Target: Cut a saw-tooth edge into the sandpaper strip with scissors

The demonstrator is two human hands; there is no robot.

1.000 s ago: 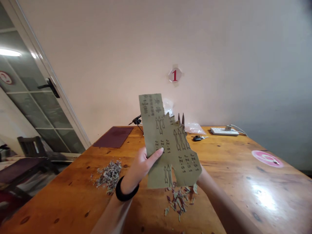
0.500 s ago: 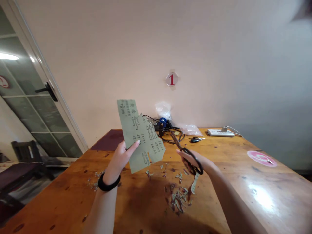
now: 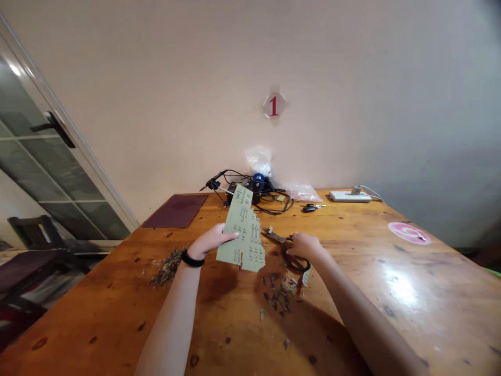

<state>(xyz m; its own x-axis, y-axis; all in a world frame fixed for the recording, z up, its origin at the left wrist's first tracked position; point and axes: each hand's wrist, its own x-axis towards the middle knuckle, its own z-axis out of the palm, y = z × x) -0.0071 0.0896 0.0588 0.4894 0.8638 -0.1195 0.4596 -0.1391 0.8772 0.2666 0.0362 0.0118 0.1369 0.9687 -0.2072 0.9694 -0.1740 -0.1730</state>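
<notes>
A pale green printed paper sheet (image 3: 246, 235) with jagged cut edges is pinched in my left hand (image 3: 211, 241), thumb on its front face. My right hand (image 3: 309, 248) grips black-handled scissors (image 3: 290, 256), whose blades point left toward the sheet's right edge. A small paper scrap (image 3: 270, 229) is at the blade tips. Below, a loose pile of paper clippings (image 3: 282, 297) lies on the wooden table (image 3: 235, 334). Near my left wrist sits a second heap of clippings (image 3: 168, 267).
At the back are black cables with a blue round part (image 3: 258, 181), clear plastic bags (image 3: 305, 192), a key (image 3: 313, 207) and a white power strip (image 3: 349, 196). A dark mat (image 3: 176, 211) lies back left. A pink round sticker (image 3: 409, 233) is on the right.
The sheet has tilted to the right and moved away from me. The scissors have turned leftward and come close to its right edge, and a scrap now shows at their tips.
</notes>
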